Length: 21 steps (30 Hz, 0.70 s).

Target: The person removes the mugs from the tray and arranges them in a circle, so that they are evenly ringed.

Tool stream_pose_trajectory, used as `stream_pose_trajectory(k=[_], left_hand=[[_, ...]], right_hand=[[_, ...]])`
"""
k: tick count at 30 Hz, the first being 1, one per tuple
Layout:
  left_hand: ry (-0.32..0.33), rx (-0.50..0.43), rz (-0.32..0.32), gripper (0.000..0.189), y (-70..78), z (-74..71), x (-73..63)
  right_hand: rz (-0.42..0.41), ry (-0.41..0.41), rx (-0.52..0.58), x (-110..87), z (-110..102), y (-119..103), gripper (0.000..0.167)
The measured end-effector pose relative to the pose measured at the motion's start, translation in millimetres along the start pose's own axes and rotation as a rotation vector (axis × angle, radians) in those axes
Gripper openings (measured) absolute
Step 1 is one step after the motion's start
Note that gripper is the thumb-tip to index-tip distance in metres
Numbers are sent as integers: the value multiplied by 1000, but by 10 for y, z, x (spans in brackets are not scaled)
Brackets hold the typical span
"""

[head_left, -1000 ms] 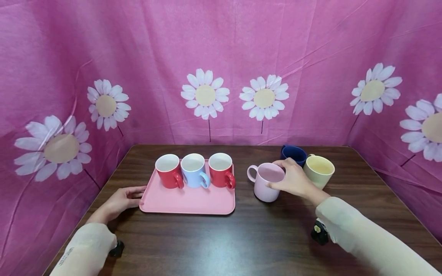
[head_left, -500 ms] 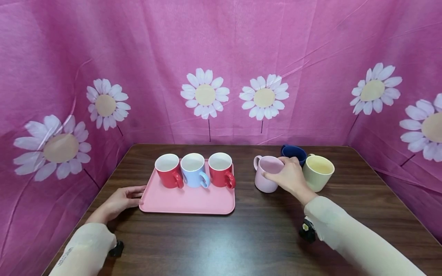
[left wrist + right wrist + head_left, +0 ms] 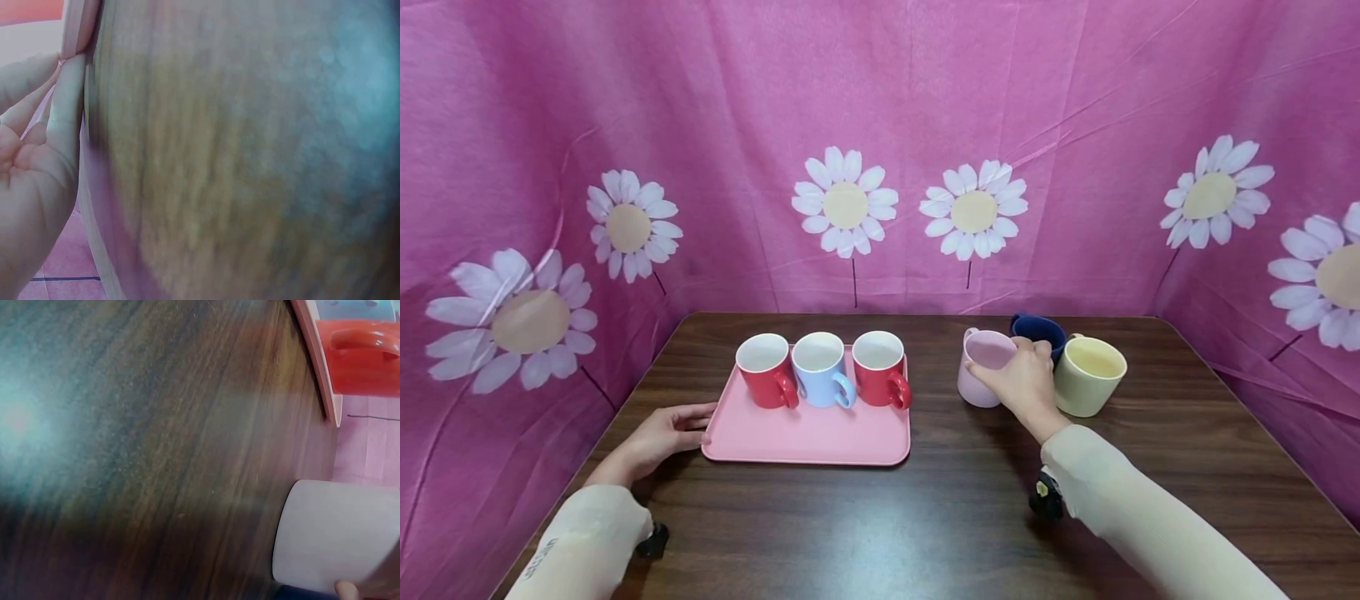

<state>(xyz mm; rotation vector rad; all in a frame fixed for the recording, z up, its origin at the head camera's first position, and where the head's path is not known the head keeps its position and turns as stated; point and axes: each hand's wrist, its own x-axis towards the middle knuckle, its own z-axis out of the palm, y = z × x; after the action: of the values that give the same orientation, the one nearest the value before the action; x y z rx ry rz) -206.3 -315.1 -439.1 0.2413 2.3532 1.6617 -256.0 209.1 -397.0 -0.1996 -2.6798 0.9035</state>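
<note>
My right hand (image 3: 1026, 382) grips a pale pink mug (image 3: 973, 387) by its rim and side, with the thumb toward the front. The mug stands upright right of the tray, its handle at the back left; in the right wrist view its pale wall (image 3: 331, 537) shows low on the right with a fingertip against it. My left hand (image 3: 658, 437) touches the left edge of a pink tray (image 3: 805, 437) with its fingers extended. Along the tray's back stand a red mug (image 3: 763, 379), a light blue mug (image 3: 818, 375) and another red mug (image 3: 878, 375).
Behind and right of my right hand stand a dark blue mug (image 3: 1041, 333), partly hidden, and a pale yellow mug (image 3: 1086, 383). Everything stands on a dark wooden table (image 3: 850, 533). A pink curtain with daisies (image 3: 895, 100) hangs behind the table.
My right hand has moved the pale pink mug back and slightly right, turning its handle from the left side toward the back. My left hand and the tray have stayed in place.
</note>
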Motion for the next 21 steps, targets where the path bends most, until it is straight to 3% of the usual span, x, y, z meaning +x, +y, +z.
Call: stream_pose_trajectory(k=[21], left_hand=[[2,10,0,61,18,6,-6]], right_hand=[[-9,84,12,-15,88,2,99]])
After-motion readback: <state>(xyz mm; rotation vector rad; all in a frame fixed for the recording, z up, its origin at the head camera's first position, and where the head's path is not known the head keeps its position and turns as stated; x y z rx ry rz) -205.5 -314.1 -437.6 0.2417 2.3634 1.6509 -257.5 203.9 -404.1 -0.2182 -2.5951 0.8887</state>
